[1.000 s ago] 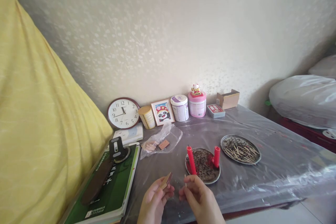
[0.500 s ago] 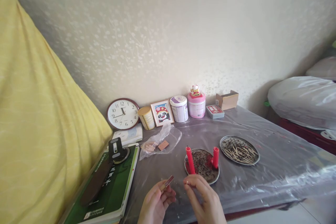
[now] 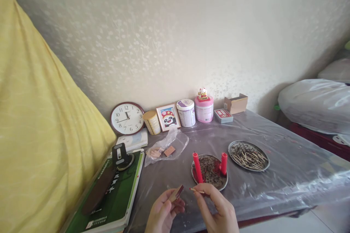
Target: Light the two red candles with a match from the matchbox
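My left hand [image 3: 163, 213] is closed on a small matchbox [image 3: 176, 193], its brown striking side turned toward the right. My right hand [image 3: 216, 209] pinches a matchstick [image 3: 195, 190] that lies nearly level, its tip pointing left, a short gap from the box. Just beyond my hands a round metal plate [image 3: 209, 170] holds two red candles, one at its left edge [image 3: 197, 167] and one at its right [image 3: 224, 163]. Neither wick shows a flame.
A second metal plate [image 3: 248, 155] with several matchsticks lies to the right. A plastic bag [image 3: 165, 146], green book [image 3: 115, 193], clock [image 3: 127, 118], tins, a framed picture and small boxes line the back. The table [image 3: 287, 167] is covered in plastic sheeting. Yellow fabric [image 3: 41, 134] fills the left.
My right hand turned the matchstick from upright to nearly level, pointing toward the matchbox. Both hands shifted slightly; the view drifted a little.
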`<state>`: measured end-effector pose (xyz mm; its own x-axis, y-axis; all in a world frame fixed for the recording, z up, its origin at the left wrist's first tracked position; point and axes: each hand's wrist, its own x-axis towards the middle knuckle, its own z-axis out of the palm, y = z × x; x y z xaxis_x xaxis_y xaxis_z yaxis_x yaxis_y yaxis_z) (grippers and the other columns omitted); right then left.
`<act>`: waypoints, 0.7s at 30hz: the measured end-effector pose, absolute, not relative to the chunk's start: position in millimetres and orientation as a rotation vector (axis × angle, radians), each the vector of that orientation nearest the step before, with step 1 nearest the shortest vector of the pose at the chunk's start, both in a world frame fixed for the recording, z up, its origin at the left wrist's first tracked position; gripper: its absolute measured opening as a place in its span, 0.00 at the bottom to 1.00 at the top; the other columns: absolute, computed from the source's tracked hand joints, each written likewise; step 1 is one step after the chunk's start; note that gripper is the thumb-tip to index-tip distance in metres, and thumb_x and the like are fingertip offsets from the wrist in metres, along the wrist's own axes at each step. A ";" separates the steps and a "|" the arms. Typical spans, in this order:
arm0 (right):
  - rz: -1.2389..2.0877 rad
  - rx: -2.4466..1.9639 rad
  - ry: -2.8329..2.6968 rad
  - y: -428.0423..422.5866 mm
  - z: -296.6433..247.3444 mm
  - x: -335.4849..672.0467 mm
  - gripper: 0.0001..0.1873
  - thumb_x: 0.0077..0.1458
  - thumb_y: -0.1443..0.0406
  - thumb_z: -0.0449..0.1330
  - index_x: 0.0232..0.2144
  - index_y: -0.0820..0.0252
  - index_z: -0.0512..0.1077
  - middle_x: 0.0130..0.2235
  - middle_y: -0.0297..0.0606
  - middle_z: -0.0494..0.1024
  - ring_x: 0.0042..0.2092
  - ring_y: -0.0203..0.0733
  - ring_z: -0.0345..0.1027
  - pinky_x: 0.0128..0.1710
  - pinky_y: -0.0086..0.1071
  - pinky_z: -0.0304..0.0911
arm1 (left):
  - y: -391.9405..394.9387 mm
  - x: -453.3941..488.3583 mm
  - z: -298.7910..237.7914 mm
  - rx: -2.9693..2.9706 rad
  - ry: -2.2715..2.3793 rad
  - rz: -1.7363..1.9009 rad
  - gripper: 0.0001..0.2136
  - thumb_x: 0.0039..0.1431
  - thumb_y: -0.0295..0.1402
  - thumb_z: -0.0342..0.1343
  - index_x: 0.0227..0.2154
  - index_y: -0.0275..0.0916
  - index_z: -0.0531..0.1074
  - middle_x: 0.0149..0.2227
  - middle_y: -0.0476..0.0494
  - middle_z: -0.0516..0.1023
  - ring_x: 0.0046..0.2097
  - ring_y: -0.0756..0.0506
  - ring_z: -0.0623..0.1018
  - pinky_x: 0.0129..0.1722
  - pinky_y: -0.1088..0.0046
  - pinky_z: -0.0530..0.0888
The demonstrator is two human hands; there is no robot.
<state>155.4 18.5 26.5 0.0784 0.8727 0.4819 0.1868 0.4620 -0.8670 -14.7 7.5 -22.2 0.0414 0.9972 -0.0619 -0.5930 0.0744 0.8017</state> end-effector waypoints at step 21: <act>0.916 -0.983 -1.330 25.6 22.8 160.0 0.09 0.56 0.59 0.60 0.33 0.58 0.73 0.33 0.39 0.81 0.35 0.40 0.76 0.36 0.23 0.70 | 7.7 -14.8 -25.9 0.696 0.706 1.385 0.22 0.42 0.45 0.66 0.38 0.36 0.80 0.30 0.38 0.79 0.35 0.41 0.77 0.35 0.66 0.71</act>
<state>160.0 25.6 22.8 0.0412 0.9407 0.3367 0.0207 0.3361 -0.9416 -14.8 7.7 -25.9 0.0565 0.9978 -0.0344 -0.6142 0.0619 0.7867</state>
